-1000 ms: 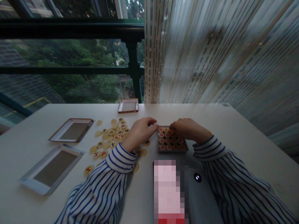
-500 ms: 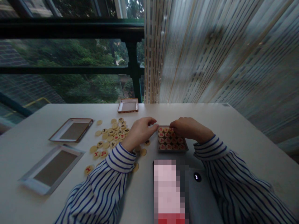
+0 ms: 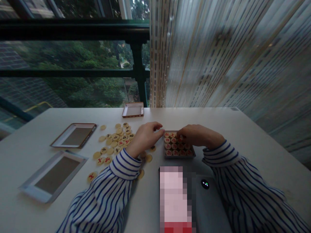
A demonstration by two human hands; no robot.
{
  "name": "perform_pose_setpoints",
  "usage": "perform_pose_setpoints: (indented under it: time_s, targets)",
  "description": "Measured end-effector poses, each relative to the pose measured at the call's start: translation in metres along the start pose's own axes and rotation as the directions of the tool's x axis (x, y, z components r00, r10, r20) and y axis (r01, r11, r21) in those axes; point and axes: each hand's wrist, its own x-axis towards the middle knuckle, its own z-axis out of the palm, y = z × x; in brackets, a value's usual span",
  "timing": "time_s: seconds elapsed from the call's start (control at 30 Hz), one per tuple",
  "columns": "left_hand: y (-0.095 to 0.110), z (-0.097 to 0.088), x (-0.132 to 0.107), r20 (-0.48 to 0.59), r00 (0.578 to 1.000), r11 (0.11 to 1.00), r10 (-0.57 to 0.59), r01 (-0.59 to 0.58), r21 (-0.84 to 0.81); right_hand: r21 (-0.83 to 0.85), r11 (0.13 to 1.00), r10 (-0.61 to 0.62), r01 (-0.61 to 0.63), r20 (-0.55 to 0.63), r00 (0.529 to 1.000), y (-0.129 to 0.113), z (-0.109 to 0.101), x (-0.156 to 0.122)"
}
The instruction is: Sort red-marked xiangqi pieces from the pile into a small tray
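A small box [image 3: 180, 157] in front of me holds rows of round Chinese chess pieces [image 3: 175, 152] with red characters. My right hand [image 3: 199, 134] reaches over its far right part, fingers bent down and closed on a chess piece there; they hide the pieces beneath. At the box's far left corner is my left hand [image 3: 147, 136], thumb and forefinger apart, with nothing seen between them. Left of it and partly under its wrist, loose Chinese chess pieces [image 3: 115, 137] lie in a heap, some with black or red characters, others blank side up.
On the left lie a brown-rimmed tray [image 3: 54, 139] and a pale tray [image 3: 26, 190]. A smaller brown-edged tray [image 3: 133, 116] is near the table's far edge. Close to me are a phone with a blurred screen [image 3: 173, 194] and a grey device [image 3: 209, 207]. A curtain [image 3: 194, 64] hangs behind the table.
My right hand has shifted slightly lower over the box, its fingers now bent further over the pieces. My left hand has stayed almost still.
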Motion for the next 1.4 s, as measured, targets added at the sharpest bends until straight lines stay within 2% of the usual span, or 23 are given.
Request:
perform_pose_setpoints:
  time_s: [0.6, 1.13, 1.4]
  targets:
    - [0.0004, 0.0001, 0.0007, 0.002, 1.0, 1.0, -0.006, 0.006, -0.009, -0.023, 1.0, -0.016, 0.016, -0.007, 1.0, 0.0, 0.0045, 0.0043]
    - [-0.0015, 0.0011, 0.0005, -0.007, 1.0, 1.0, 0.003, -0.003, -0.017, -0.024, 0.998, -0.053, 0.051, -0.073, 0.996, -0.0001, 0.0072, 0.0053]
    - [-0.0005, 0.0006, 0.0011, 0.002, 1.0, 1.0, 0.0, 0.0, -0.013, -0.011, 0.999, -0.044, 0.044, -0.034, 0.998, -0.002, 0.005, 0.0054]
